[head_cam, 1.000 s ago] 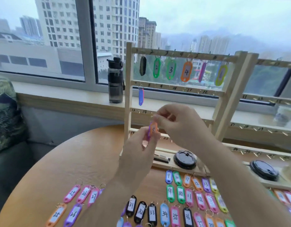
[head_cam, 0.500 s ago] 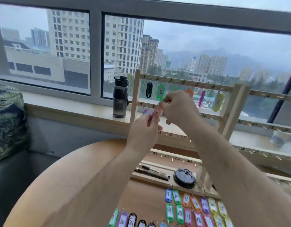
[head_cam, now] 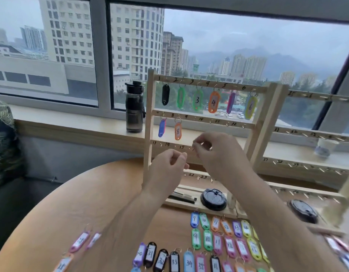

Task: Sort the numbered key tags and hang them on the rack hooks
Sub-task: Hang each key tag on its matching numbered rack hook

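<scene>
Loose tags (head_cam: 208, 239) lie in rows on the near table (head_cam: 91, 193), too many cut off at the edge to count. Beyond them, just before the rack (head_cam: 148, 134), the left hand (head_cam: 167, 167) and right hand (head_cam: 214, 152) hover, both loosely curled and holding nothing. Two black lids (head_cam: 214, 199) sit on the rack's base. Eight tags hang: six on the top rail and two on the second, tag 8 (head_cam: 178, 131) to the right of a blue tag (head_cam: 161, 128). Far left, one bottle (head_cam: 134, 108) stands on the sill (head_cam: 71, 122).

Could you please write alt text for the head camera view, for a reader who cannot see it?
A person's left hand and right hand hover, loosely curled and empty, before a wooden rack where six tags hang on the top row and a blue tag and orange tag 8 on the second. More numbered tags lie in rows on the round table.
</scene>
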